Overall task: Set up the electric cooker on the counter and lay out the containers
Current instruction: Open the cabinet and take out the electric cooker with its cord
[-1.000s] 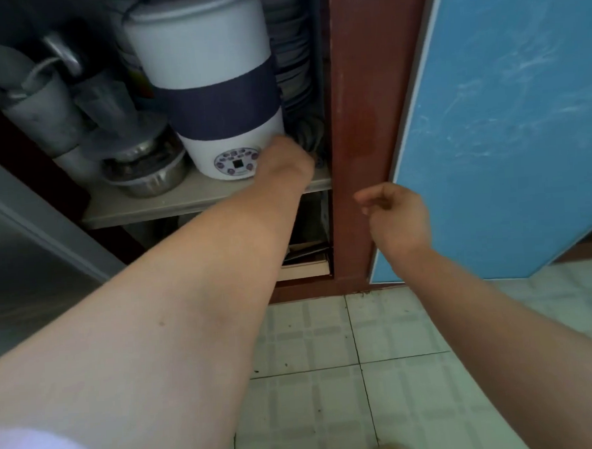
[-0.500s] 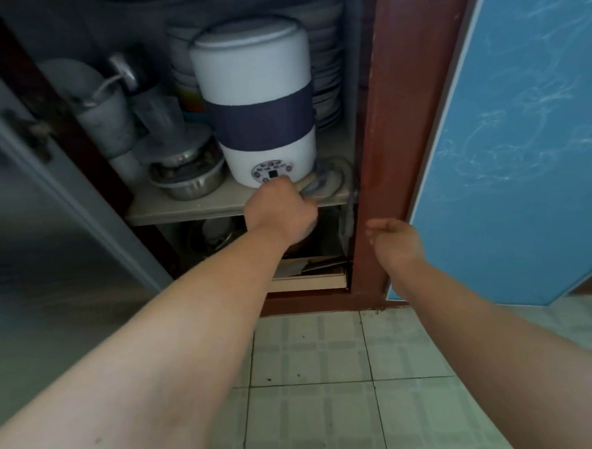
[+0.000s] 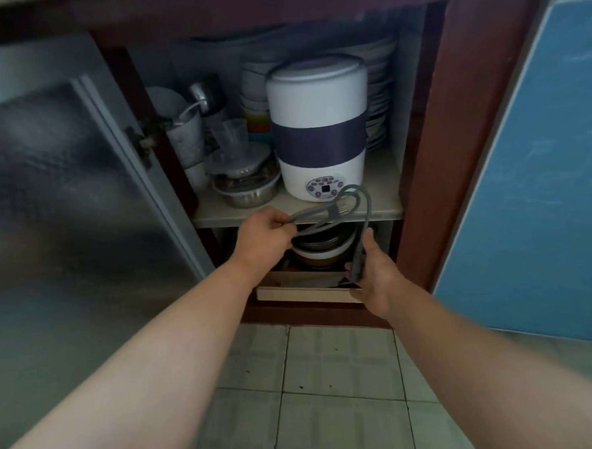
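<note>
A tall white electric cooker (image 3: 318,127) with a dark blue band and a round button panel stands upright on the upper shelf (image 3: 383,208) of an open floor cabinet. A looped grey power cord (image 3: 355,195) hangs in front of the cooker's base. My left hand (image 3: 261,233) pinches one end of the cord just below the shelf edge. My right hand (image 3: 371,273) grips the other end lower down, in front of the lower compartment.
Steel bowls (image 3: 246,189), a clear cup, a metal jug and stacked plates (image 3: 378,93) crowd the shelf around the cooker. More bowls (image 3: 323,245) and a wooden tray (image 3: 305,290) sit below. A grey door (image 3: 63,202) stands open left, a blue door (image 3: 539,177) right. Tiled floor lies below.
My left hand pulled the grey cord off the shelf beside the cooker. My right hand, empty and closed before, has taken hold of the cord's other end. The view has drawn back.
</note>
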The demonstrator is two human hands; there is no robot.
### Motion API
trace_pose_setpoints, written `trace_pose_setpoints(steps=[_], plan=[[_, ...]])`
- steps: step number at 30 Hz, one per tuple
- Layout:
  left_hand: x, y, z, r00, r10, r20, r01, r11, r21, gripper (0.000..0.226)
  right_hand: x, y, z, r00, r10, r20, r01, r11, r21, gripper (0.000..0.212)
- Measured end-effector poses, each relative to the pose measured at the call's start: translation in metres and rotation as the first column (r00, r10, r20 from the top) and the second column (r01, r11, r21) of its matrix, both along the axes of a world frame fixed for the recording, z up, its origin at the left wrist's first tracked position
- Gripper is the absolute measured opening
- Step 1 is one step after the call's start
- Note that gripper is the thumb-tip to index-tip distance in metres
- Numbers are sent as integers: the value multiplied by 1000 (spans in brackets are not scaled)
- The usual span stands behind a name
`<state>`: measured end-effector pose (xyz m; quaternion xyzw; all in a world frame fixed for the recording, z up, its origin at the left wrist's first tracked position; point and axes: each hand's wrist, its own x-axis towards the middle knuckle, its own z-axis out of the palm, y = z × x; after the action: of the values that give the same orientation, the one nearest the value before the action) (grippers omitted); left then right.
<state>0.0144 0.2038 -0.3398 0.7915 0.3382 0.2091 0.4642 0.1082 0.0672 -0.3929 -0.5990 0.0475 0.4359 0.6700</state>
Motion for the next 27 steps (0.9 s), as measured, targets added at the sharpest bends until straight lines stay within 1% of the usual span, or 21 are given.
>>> trace_pose_setpoints(steps=[2,4,6,7,9,11,12,15,16,18,21,22,23,25,27], plan=[[-6,-1,5,999,-36,-18,35,997,-64,18,-4,5,7,1000,2,-28,0,998,55,81],[-11,-2,6,996,-73,-58,65,990,-125,18,-7,7,14,998,31,-55,-21,985,170,81],[-15,-2,6,986,-128,-109,110,981,-161,21,-11,9,20,993,103,-61,-82,956,283,74],[-17,-1,6,978,-162,-131,139,976,-169,22,-14,11,20,990,129,-62,-103,944,315,71],[-20,-1,7,960,-249,-131,219,954,-206,21,-16,14,20,987,135,-84,-99,936,339,65],[-22,-1,8,938,-333,-95,295,911,-288,22,-17,19,23,986,108,-128,-58,938,343,63],[-24,0,8,922,-377,-91,328,883,-335,22,-17,21,24,985,89,-151,-33,941,336,56],[-30,3,11,859,-499,-111,395,785,-477,19,-15,24,31,992,28,-122,9,956,292,12],[-32,5,12,855,-508,-103,393,764,-511,16,-14,24,34,995,2,-104,28,957,289,7],[-31,10,14,898,-436,-53,339,765,-547,11,-6,24,39,997,-54,-58,68,956,286,3],[-23,16,17,972,-234,18,205,809,-551,4,10,21,48,993,-116,28,105,962,251,7],[-19,16,18,983,-183,22,164,818,-552,3,15,21,50,990,-139,33,127,961,247,4],[-15,17,18,990,-141,19,127,824,-553,4,20,22,52,985,-168,27,157,956,247,5],[-6,20,19,998,-57,12,54,827,-559,12,29,24,58,972,-234,-3,227,940,256,16],[5,23,19,999,34,-3,-30,830,-557,16,35,27,64,962,-273,-17,268,928,260,20]])
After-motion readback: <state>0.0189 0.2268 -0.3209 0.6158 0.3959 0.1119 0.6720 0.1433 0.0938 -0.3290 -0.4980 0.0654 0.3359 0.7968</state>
